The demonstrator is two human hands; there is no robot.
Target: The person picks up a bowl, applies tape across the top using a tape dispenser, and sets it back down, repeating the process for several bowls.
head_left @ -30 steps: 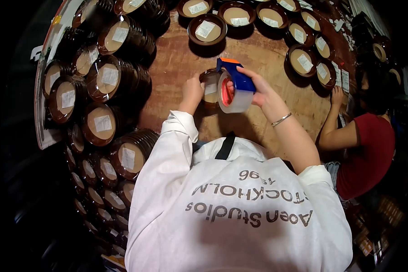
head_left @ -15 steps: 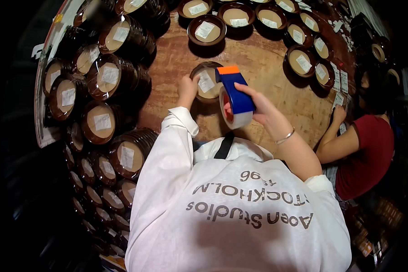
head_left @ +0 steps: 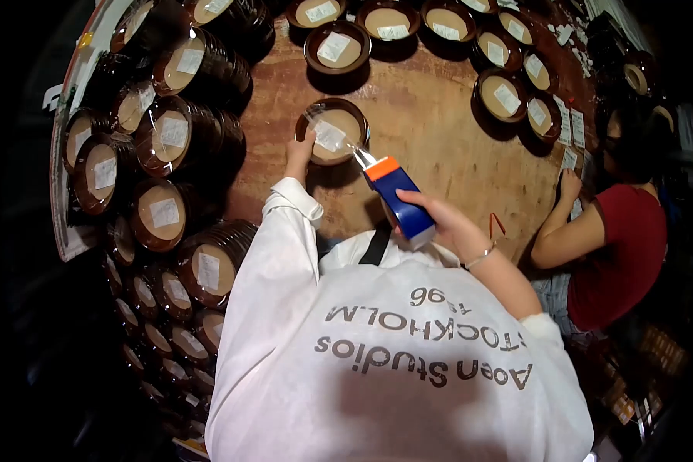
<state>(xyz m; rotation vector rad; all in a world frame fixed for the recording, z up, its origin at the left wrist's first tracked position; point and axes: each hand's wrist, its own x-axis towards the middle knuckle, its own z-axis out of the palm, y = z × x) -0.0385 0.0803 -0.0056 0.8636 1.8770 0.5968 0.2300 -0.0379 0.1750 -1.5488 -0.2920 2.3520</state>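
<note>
A brown-rimmed bowl [head_left: 354,115] with a tan centre and a white paper slip [head_left: 329,137] lies on the wooden table in front of me. My left hand [head_left: 299,158] grips its left rim, thumb over the edge. My right hand [head_left: 446,219] is closed around a blue tape dispenser [head_left: 405,204] with an orange front, just right of the bowl and tilted toward it. A clear strip of tape [head_left: 349,145] runs from the dispenser across the slip toward the upper left rim. The tape roll is mostly hidden.
Tall stacks of similar labelled bowls [head_left: 173,132] fill the left side. Single bowls [head_left: 500,95] line the far side and right. A person in a red top [head_left: 631,246] works at the right edge, near strips of paper labels [head_left: 577,128].
The dispenser has tipped and drawn back toward me, and clear tape now spans the bowl. My left hand has shifted slightly down the rim. The whole view has drifted slightly left.
</note>
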